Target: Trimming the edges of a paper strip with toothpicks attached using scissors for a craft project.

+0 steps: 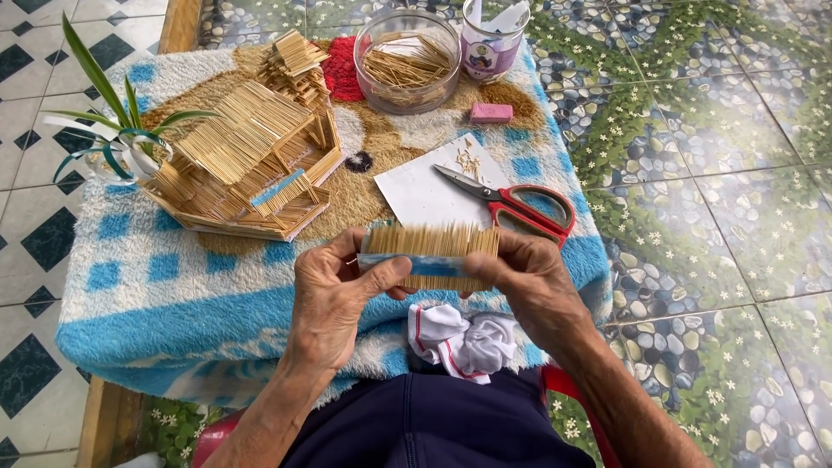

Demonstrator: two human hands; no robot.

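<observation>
Left hand (pixel 334 290) and right hand (pixel 529 282) raised together, fingers pinching.

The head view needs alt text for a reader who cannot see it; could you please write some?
Two hands, left and right, hold a flat panel of toothpicks over a blue-and-white towel, beside a toothpick house, red scissors and a clear tub.

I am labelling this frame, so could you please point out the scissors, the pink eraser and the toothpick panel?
scissors (pixel 510 201): head view, pivot.
pink eraser (pixel 491 113): head view, top face.
toothpick panel (pixel 431 243): head view, upper sticks.
</observation>
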